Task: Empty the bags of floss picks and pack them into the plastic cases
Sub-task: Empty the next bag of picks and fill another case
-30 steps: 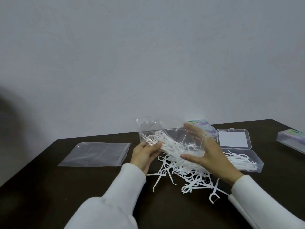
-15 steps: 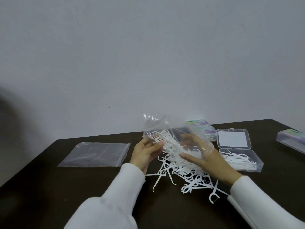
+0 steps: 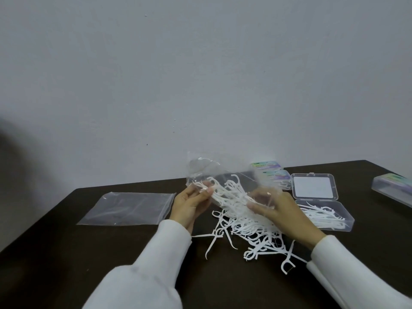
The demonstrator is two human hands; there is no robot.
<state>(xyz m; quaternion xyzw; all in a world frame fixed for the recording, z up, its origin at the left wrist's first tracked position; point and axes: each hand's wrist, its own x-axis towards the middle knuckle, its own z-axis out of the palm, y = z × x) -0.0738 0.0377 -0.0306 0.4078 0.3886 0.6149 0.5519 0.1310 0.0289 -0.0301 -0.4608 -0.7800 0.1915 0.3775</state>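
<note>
Dark bench [image 3: 66, 264] carrying growing floss pick pile [image 3: 252, 233]. Left hand [image 3: 189, 206] and right hand [image 3: 281, 210] fingers pinching clear bag [image 3: 223, 175], now tipping steeper than a second ago; picks sliding out, bag nearly emptying. Open case [image 3: 323, 216] lying just right, partly filled.

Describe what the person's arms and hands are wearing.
Both arms are covered by long, loose white sleeves that end at the wrists: the left sleeve and the right sleeve. The left hand and right hand are bare: no gloves. No rings, watch or bracelets show from this view.
</note>
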